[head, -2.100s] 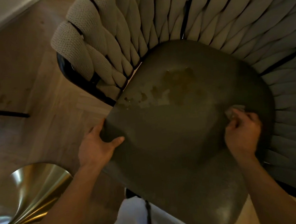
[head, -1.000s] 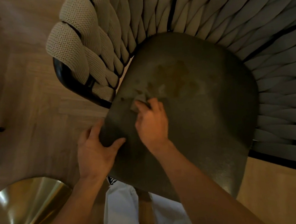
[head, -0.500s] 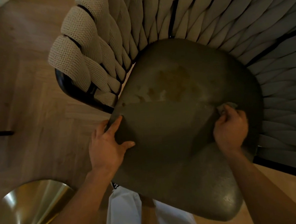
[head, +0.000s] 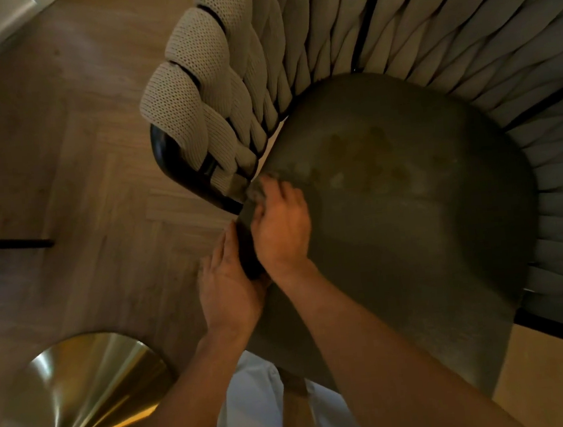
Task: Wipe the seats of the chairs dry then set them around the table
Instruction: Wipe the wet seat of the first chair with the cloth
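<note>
Right hand (head: 283, 233) is closed over a small wad of cloth (head: 258, 190), mostly hidden under the fingers, pressing it onto the seat (head: 413, 235) at its left edge, just beside the front end of the backrest. Left hand (head: 227, 287) clamps that same left edge a bit nearer the front: fingers run down the outside, thumb hidden behind the right hand. Likely bracing so the chair doesn't shift or swivel under the wiping pressure.

Seat is a dark olive, smooth, slightly domed pad with rounded corners. Blotchy patches (head: 364, 160) sit toward its rear left; they look like damp marks not yet wiped out, so this step isn't done.

Backrest (head: 292, 50) is thick knitted beige cord woven around a black frame (head: 179, 168), wrapping the seat's rear and right edge. Wood floor (head: 62, 165) in a herringbone pattern; polished brass flared base (head: 78, 398) at lower left, probably the table's.
</note>
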`<state>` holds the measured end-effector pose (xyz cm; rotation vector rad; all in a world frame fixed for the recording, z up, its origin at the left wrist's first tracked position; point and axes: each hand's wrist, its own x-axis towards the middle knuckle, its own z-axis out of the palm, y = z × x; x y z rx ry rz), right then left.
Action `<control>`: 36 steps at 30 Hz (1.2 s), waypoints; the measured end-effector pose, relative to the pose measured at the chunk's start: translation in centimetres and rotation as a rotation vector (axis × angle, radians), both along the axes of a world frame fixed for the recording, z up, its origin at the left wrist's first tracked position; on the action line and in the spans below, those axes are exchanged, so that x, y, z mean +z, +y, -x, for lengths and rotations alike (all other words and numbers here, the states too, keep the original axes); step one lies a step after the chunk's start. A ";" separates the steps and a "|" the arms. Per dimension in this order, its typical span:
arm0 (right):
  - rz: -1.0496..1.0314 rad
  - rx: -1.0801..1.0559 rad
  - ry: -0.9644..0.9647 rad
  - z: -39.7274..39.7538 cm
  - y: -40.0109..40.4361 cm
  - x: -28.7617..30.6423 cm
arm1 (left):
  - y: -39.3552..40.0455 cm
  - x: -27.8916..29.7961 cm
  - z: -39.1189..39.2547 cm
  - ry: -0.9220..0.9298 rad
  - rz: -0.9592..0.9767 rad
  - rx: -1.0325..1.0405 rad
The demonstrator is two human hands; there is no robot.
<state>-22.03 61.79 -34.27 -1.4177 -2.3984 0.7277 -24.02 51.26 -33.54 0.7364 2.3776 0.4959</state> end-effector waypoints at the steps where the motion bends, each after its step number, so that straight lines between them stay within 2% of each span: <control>1: -0.002 0.048 -0.007 0.8 -0.1 -0.1 | 0.1 -0.1 -0.1 0.013 -0.020 -0.002; 4: -0.037 0.148 -0.048 1.8 0.4 -0.2 | 0.3 -0.3 0.1 0.022 -0.078 -0.002; 8: -0.075 0.181 -0.078 0.3 1.4 0.1 | 0.5 -0.1 0.6 -0.094 -0.050 0.023; 12: -0.043 0.063 -0.108 -3.7 3.2 0.5 | 1.0 0.7 0.5 -0.075 -0.029 -0.045; 18: -0.197 -0.109 -0.191 -13.3 6.9 -0.1 | 3.0 1.3 1.1 -0.017 -0.025 -0.263; 22: -0.232 -0.234 -0.304 -19.8 9.4 0.0 | 4.0 1.2 0.8 -0.002 0.085 -0.281; 26: -0.167 -0.473 -0.292 -24.0 11.2 -0.1 | 4.2 1.0 0.2 0.036 0.124 -0.278; 30: -0.189 -0.523 -0.170 -22.2 10.3 -0.8 | 4.3 0.8 0.0 0.060 0.121 -0.259; 36: -0.173 -0.373 -0.055 -14.6 8.1 -1.2 | 4.2 0.5 -0.4 0.053 0.087 -0.229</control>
